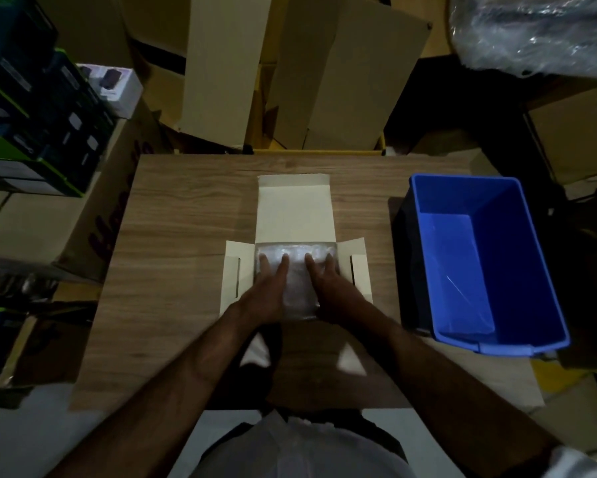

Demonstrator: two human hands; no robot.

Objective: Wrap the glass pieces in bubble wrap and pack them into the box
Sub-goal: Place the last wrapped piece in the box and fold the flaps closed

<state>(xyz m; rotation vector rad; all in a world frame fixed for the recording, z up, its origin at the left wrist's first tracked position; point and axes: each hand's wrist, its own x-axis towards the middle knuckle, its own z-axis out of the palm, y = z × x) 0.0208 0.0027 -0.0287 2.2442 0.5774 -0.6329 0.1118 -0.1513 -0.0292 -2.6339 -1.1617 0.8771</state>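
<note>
The box (291, 215) lies open on the table (186, 219), lid flap folded back and side flaps spread flat. The bundle (295, 270) of bubble wrap sits inside it. The left hand (267, 288) and right hand (328, 288) press flat on the bundle, fingers straight and spread. A blue bin (518, 236) stands to the right.
</note>
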